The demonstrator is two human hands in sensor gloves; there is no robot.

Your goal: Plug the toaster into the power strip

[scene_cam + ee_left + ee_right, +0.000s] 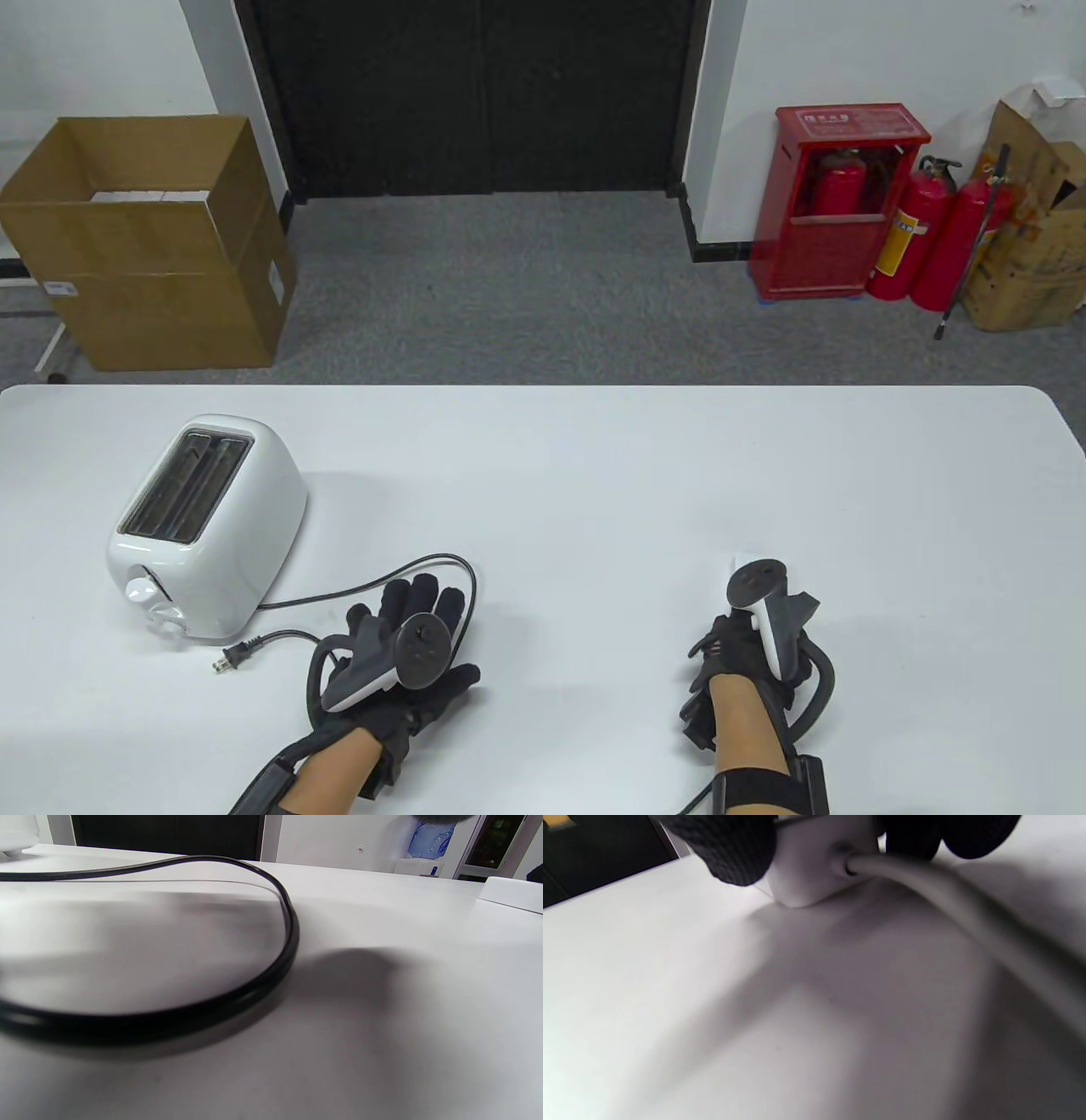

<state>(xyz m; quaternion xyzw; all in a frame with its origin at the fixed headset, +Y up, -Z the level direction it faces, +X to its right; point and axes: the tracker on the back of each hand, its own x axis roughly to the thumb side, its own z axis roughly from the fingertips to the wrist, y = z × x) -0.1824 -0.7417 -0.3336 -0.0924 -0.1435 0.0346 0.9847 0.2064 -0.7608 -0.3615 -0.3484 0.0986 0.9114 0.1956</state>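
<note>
A white two-slot toaster stands at the table's left. Its black cord loops to the right and passes under my left hand. The plug lies loose on the table just left of that hand. The left hand lies flat with its fingers spread and holds nothing. The cord's loop fills the left wrist view. My right hand covers the power strip in the table view. In the right wrist view its fingertips grip the end of the white power strip, where its white cable comes out.
The white table has its far edge at mid-frame. Beyond it stand a cardboard box on the left and a red extinguisher cabinet on the right. A white object's corner shows at the left wrist view's right edge.
</note>
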